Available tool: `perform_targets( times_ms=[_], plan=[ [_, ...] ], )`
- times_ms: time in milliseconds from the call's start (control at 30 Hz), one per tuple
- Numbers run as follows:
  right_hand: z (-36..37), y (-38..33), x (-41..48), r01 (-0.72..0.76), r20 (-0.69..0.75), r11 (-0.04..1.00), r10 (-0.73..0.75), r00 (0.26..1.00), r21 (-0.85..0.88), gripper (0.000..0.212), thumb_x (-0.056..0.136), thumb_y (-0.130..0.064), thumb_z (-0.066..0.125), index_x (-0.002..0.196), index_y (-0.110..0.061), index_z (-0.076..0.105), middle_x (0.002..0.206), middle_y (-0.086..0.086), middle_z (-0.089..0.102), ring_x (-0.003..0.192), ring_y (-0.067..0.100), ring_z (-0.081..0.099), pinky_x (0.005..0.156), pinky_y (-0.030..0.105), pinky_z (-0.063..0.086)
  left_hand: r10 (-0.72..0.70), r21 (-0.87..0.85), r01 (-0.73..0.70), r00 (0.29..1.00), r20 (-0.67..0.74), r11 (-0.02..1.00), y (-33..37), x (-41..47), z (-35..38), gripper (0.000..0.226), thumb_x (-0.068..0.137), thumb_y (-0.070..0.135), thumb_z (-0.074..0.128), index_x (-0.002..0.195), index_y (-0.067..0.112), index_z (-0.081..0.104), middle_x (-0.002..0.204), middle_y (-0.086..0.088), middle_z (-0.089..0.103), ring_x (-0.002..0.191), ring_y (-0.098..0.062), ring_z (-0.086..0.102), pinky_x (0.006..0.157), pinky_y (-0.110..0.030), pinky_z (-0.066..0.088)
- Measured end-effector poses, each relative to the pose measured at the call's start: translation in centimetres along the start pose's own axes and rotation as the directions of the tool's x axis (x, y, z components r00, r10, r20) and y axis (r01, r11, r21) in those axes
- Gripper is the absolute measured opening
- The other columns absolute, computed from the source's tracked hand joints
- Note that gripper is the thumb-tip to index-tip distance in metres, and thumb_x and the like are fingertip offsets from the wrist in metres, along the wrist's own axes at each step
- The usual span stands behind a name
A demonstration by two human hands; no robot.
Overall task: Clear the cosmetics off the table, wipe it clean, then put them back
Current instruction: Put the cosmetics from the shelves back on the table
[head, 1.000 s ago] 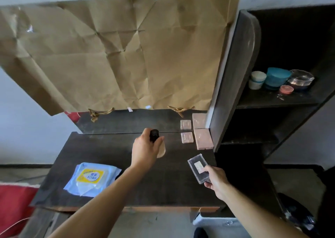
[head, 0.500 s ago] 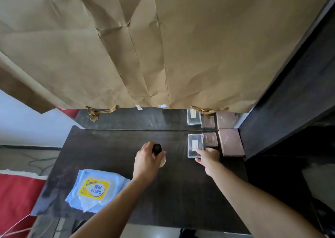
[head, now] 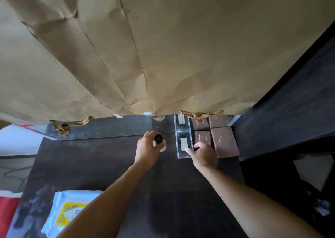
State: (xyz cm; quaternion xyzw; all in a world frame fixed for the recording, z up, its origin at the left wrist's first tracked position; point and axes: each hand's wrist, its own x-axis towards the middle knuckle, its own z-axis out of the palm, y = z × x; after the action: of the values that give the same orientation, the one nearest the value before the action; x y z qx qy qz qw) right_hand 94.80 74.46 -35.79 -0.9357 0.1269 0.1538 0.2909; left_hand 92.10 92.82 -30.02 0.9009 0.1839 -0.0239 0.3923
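Slid farther back, clear case (head: 182, 138) stays pinched by right hand (head: 204, 156) (left hand (head: 146, 152) grips black-capped bottle (head: 158, 139))

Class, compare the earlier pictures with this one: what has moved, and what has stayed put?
The right hand carried the clear case from mid-air to the back of the table, laying it flat beside the pink compacts, and still holds it. The left hand still grips the black-capped bottle; the wipes pack has not moved.
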Motion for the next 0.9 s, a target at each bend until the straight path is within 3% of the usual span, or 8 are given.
perform_targets(
  times_ms=[200, 333, 500, 667, 900],
  plan=[
    [0.8, 0.6, 0.4, 0.042, -0.006, 0.996, -0.041, 0.999, 0.085, 0.035, 0.078, -0.046, 0.07, 0.093, -0.015, 0.064, 0.084, 0.001, 0.069, 0.077, 0.02, 0.064, 0.06, 0.024, 0.039, -0.006, -0.005, 0.006, 1.0, -0.015, 1.0, 0.3, 2.4, 1.5, 0.016, 0.077, 0.014, 0.073, 0.09, 0.007, 0.066, 0.084, -0.004, 0.062, 0.076, -0.021, 0.054, 0.067, -0.026, 0.035],
    [1.2, 1.1, 0.8, 0.034, 0.004, 0.993, -0.035, 0.999, 0.111, 0.037, 0.077, -0.045, 0.071, 0.095, -0.014, 0.063, 0.086, 0.003, 0.07, 0.079, 0.021, 0.064, 0.065, 0.027, 0.046, -0.005, -0.031, 0.003, 0.999, -0.045, 1.0, 0.9, 2.7, 2.1, 0.021, 0.078, 0.011, 0.07, 0.099, 0.011, 0.068, 0.089, 0.0, 0.064, 0.08, -0.018, 0.056, 0.067, -0.02, 0.034],
    [1.0, 1.3, 0.7, 0.057, 0.02, 0.994, -0.059, 0.998, 0.098, 0.04, 0.078, -0.046, 0.07, 0.1, -0.014, 0.064, 0.089, 0.003, 0.071, 0.083, 0.022, 0.065, 0.067, 0.026, 0.045, 0.004, 0.005, -0.004, 0.999, -0.049, 1.0, 0.8, 2.1, 1.8, 0.027, 0.077, 0.022, 0.073, 0.101, 0.013, 0.063, 0.094, -0.002, 0.063, 0.084, -0.02, 0.058, 0.072, -0.027, 0.042],
    [-0.3, 2.2, -0.3, 0.02, 0.032, 0.997, -0.022, 0.999, 0.08, 0.041, 0.083, -0.049, 0.06, 0.109, -0.017, 0.063, 0.102, 0.004, 0.071, 0.096, 0.025, 0.064, 0.079, 0.033, 0.051, 0.03, 0.062, -0.023, 0.992, -0.119, 0.998, 1.7, -0.3, -0.7, 0.036, 0.081, 0.024, 0.071, 0.113, 0.011, 0.06, 0.106, -0.003, 0.061, 0.095, -0.022, 0.059, 0.078, -0.03, 0.044],
    [-4.7, 6.3, -5.0, -0.063, -0.039, 0.993, 0.068, 0.997, 0.103, 0.041, 0.081, -0.052, 0.056, 0.11, -0.024, 0.062, 0.108, -0.001, 0.069, 0.101, 0.024, 0.062, 0.084, 0.033, 0.05, 0.166, 0.115, -0.158, 0.985, -0.055, 0.981, 3.0, -6.0, -2.6, 0.021, 0.08, 0.018, 0.065, 0.101, 0.015, 0.065, 0.085, -0.002, 0.066, 0.082, -0.026, 0.062, 0.073, -0.037, 0.051]
  ],
)
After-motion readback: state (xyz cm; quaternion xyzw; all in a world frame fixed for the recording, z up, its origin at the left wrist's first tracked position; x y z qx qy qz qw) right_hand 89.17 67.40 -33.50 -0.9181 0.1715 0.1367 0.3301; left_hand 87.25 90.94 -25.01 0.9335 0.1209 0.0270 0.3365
